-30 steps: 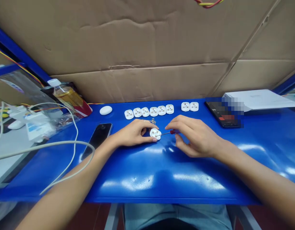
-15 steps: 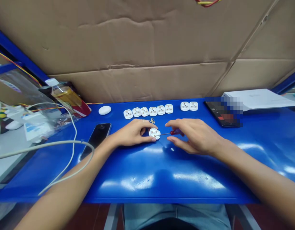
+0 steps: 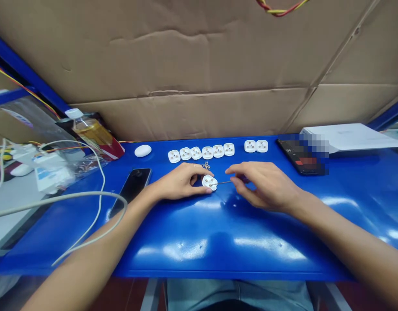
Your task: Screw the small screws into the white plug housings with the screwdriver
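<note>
My left hand [image 3: 185, 181] grips a small white plastic socket housing [image 3: 209, 183] with metal contacts inside, between thumb and forefinger on the blue tabletop. In my right hand [image 3: 262, 185], the fingers close round the handle of a screwdriver [image 3: 222, 182]; its thin shaft points left and its tip meets the inside of the housing. The fingers mostly hide the handle. Just behind the housing lies a small pile of brass-coloured screws [image 3: 206, 166]. Several similar white housings [image 3: 207, 152] stand in a row farther back, and two more [image 3: 256, 146] sit to their right.
A dark phone [image 3: 134, 183] lies beside my left forearm, under a loose pale cable [image 3: 102, 194]. Back left are a white oval case [image 3: 143, 150] and a tilted bottle [image 3: 93, 134]. At right, another phone [image 3: 296, 157] lies by a white box [image 3: 354, 134]. Cardboard [image 3: 199, 56] walls the back.
The fingers of my right hand have closed in round the screwdriver handle, covering its red part. The tip stays in the housing, and my left hand keeps its hold.
</note>
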Demonstrator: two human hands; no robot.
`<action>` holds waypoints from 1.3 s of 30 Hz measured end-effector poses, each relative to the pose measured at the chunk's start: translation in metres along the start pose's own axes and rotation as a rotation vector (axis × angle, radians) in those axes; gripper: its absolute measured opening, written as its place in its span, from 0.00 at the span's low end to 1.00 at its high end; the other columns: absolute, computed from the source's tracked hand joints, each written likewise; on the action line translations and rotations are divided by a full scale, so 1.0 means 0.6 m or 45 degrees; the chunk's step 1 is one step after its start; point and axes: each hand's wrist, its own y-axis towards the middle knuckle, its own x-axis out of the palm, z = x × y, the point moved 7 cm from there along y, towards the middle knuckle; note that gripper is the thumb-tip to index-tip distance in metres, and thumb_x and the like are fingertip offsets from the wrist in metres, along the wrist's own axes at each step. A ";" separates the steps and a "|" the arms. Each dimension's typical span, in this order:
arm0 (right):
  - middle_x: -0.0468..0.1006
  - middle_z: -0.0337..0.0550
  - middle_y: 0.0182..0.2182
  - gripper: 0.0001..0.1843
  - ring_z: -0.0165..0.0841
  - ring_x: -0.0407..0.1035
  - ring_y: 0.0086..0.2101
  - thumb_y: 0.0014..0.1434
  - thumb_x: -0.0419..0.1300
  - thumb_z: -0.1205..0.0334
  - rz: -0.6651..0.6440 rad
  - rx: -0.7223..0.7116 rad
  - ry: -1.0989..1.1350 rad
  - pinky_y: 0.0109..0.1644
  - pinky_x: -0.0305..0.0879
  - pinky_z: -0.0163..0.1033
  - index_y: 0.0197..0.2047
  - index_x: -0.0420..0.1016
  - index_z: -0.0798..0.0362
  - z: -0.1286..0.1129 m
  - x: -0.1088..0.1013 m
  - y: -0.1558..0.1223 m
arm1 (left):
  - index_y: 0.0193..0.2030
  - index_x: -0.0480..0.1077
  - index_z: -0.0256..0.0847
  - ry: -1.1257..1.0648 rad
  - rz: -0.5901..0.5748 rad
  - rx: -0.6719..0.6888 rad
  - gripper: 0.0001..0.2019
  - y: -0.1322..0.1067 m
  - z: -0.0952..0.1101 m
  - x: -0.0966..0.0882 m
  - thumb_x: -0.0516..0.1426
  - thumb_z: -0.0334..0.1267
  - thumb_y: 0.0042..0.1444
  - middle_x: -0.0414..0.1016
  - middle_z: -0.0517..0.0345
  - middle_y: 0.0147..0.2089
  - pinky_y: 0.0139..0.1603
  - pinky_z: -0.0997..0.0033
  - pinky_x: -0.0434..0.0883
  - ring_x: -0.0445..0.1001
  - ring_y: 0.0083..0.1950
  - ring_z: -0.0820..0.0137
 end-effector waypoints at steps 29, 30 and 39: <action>0.79 0.54 0.48 0.11 0.45 0.77 0.47 0.73 0.52 0.63 -0.025 0.243 0.045 0.47 0.75 0.49 0.56 0.68 0.54 0.044 0.018 -0.002 | 0.54 0.81 0.44 0.070 0.236 -0.034 0.20 -0.006 -0.001 -0.046 0.63 0.55 0.64 0.82 0.51 0.55 0.49 0.64 0.73 0.77 0.47 0.63; 0.79 0.54 0.48 0.11 0.45 0.77 0.47 0.74 0.50 0.62 -0.094 0.272 0.050 0.48 0.75 0.48 0.56 0.68 0.54 0.049 0.028 -0.004 | 0.53 0.82 0.44 0.073 0.241 -0.013 0.18 -0.005 0.000 -0.048 0.62 0.53 0.65 0.82 0.51 0.57 0.55 0.61 0.73 0.78 0.53 0.60; 0.76 0.56 0.52 0.15 0.43 0.75 0.44 0.76 0.45 0.62 -0.123 0.323 0.084 0.46 0.75 0.50 0.58 0.68 0.55 0.056 0.040 -0.006 | 0.60 0.79 0.46 0.085 0.139 0.054 0.20 0.001 0.005 -0.023 0.60 0.52 0.68 0.78 0.52 0.65 0.71 0.54 0.67 0.75 0.66 0.59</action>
